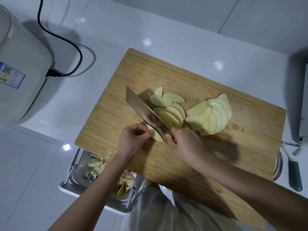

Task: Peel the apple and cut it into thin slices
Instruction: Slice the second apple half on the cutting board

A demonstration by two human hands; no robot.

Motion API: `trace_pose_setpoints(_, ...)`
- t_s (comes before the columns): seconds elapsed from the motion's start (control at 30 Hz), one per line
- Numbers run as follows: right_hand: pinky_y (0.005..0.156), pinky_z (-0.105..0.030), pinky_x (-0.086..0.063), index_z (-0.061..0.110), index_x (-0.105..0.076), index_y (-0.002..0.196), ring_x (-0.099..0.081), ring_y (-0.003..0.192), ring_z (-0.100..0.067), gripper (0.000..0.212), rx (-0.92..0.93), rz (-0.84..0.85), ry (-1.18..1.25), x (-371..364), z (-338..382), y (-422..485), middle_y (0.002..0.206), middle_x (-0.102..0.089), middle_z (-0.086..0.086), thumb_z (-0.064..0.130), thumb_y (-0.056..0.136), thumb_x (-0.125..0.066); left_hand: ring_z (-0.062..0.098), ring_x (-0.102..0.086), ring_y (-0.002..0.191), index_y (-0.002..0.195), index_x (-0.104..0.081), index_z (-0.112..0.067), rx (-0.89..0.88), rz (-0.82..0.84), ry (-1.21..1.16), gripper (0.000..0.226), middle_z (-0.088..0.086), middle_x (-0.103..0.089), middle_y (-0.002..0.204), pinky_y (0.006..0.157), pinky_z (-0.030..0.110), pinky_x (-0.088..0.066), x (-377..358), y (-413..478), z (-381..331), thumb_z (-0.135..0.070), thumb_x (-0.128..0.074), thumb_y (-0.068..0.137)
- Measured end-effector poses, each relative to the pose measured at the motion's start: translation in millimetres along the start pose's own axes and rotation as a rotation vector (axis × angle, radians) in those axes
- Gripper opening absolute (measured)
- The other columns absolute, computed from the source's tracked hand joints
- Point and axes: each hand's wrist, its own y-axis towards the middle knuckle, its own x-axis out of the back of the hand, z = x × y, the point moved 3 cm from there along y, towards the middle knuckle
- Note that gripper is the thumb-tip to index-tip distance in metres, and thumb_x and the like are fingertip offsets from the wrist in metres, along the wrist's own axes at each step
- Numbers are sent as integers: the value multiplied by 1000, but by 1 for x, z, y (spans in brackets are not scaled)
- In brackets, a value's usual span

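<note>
Pinching a peeled apple piece [156,135] on the wooden cutting board [116,90] with the left hand [131,139]. Gripping a cleaver [140,105] in the right hand [185,144], blade against that piece. Just beyond the blade, fanned apple slices [211,117].

A glossy white stone countertop [108,35] ran beneath it all, catching small square glints of overhead light [147,42]. A cream rounded plastic appliance [21,72] stood at the left, its black power cord [70,42] looping across the top. Below, pale glossy floor tiles [25,164] shone.
</note>
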Motion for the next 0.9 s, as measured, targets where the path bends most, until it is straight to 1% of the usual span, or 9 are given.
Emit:
trace_pose_setpoints(0.1, 43, -15, -28, 16, -54, 79, -43, 45, -3, 22, -3, -24, 33, 15, 0, -10, 56, -43, 11, 26, 97, -45, 31, -67, 87, 82, -69, -5, 12, -5, 6, 9, 14, -70, 87, 83, 49, -55, 0, 0, 1, -10, -75, 77)
trace_pose_setpoints(0.2, 40, -17, -27, 19, -47, 74, -39, 42, -3, 24, 7, -17, 5, 22, 2, -20, 53, -39, 13, 27, 97, -44, 26, -67, 82, 79, -68, -7, 17, 0, 3, 7, 13, -70, 84, 84, 48, -55, 0, 0, 2, -10, -74, 78)
trace_pose_setpoints(0.27, 40, -15, -25, 19, -46, 74, -39, 42, -2, 24, 10, -15, -10, 21, 3, -22, 53, -38, 13, 27, 97, -45, 26, -66, 80, 76, -68, -9, 16, 3, -2, 7, 13, -69, 82, 84, 50, -54, 0, 0, 2, -10, -74, 78)
trace_pose_setpoints(0.33, 42, -14, -24, 18, -50, 76, -40, 43, -2, 24, 4, -6, -12, 19, 2, -22, 54, -39, 14, 27, 97, -44, 29, -66, 82, 75, -68, -12, 12, 3, -2, 7, 13, -70, 82, 84, 51, -54, 0, 0, 3, -12, -75, 77)
trace_pose_setpoints(0.43, 43, -14, -26, 14, -56, 80, -43, 45, -3, 25, 4, 2, -12, 18, 2, -22, 55, -41, 13, 27, 98, -43, 28, -66, 83, 74, -68, -14, 15, 5, 1, 8, 12, -70, 82, 84, 51, -54, 0, 0, 3, -13, -76, 77)
trace_pose_setpoints(0.5, 43, -14, -25, 17, -50, 77, -42, 44, -3, 24, 9, 0, -12, 19, 2, -22, 54, -40, 13, 27, 98, -43, 27, -66, 82, 75, -68, -12, 17, 8, 4, 8, 12, -70, 82, 84, 51, -54, 0, 0, 3, -13, -75, 77)
trace_pose_setpoints(0.57, 42, -15, -25, 20, -46, 76, -40, 44, -2, 23, 11, 6, -18, 20, 3, -23, 54, -39, 13, 27, 98, -43, 31, -67, 85, 76, -68, -12, 16, 11, 14, 8, 12, -70, 83, 84, 51, -54, 0, 1, 4, -15, -75, 77)
trace_pose_setpoints(0.7, 43, -16, -23, 18, -44, 72, -40, 43, -4, 26, -7, -3, -11, 18, 2, -22, 53, -40, 11, 27, 97, -44, 33, -66, 91, 76, -70, -15, 28, 1, -3, 10, 13, -70, 86, 85, 53, -53, 1, 1, 7, -19, -78, 74)
trace_pose_setpoints(0.9, 43, -15, -22, 18, -42, 72, -36, 42, -2, 27, -2, 14, -26, 16, 2, -19, 53, -37, 12, 26, 97, -44, 32, -66, 90, 75, -70, -15, 15, -9, 3, 11, 11, -70, 85, 85, 52, -53, 1, 2, 8, -21, -78, 73)
